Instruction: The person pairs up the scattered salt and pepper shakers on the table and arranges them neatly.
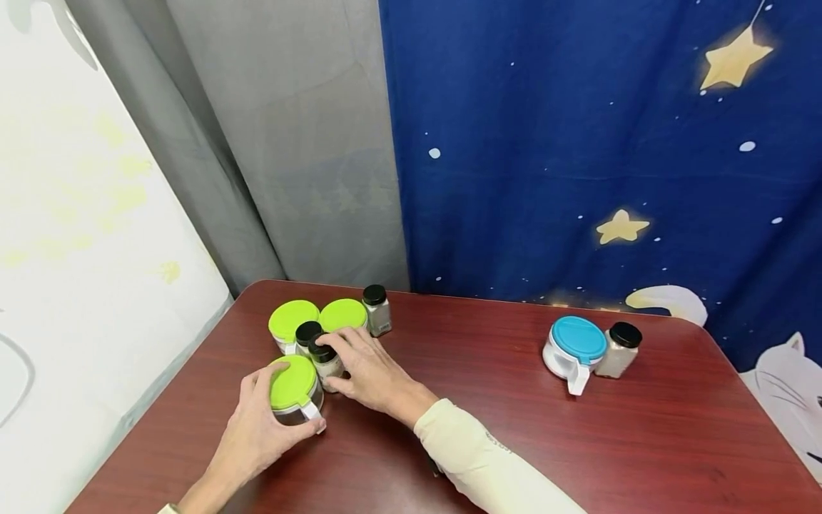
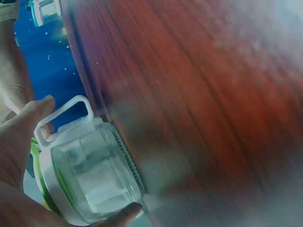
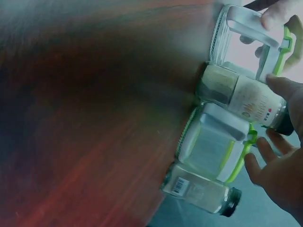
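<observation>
At the table's left side, my left hand [image 1: 253, 421] grips a glass seasoning jar [image 1: 292, 382] with a green lid and white handle, fingers round its far side and thumb at the handle. The jar's clear body [image 2: 92, 175] stands on the table in the left wrist view. Just right of it, my right hand [image 1: 375, 371] holds a black-capped spice bottle [image 1: 329, 368] between thumb and fingers. Its printed label [image 3: 253, 101] shows in the right wrist view. Behind that bottle is another black-capped bottle [image 1: 308, 331], partly hidden.
Two more green-lidded jars, a left one [image 1: 293, 319] and a right one [image 1: 343, 314], stand behind the hands. A black-capped bottle [image 1: 378, 314] is beside them near the back edge. Far right, a blue-lidded jar [image 1: 579, 339] stands against another black-capped bottle [image 1: 618, 351]. Curtains [image 1: 514, 143] hang behind the table.
</observation>
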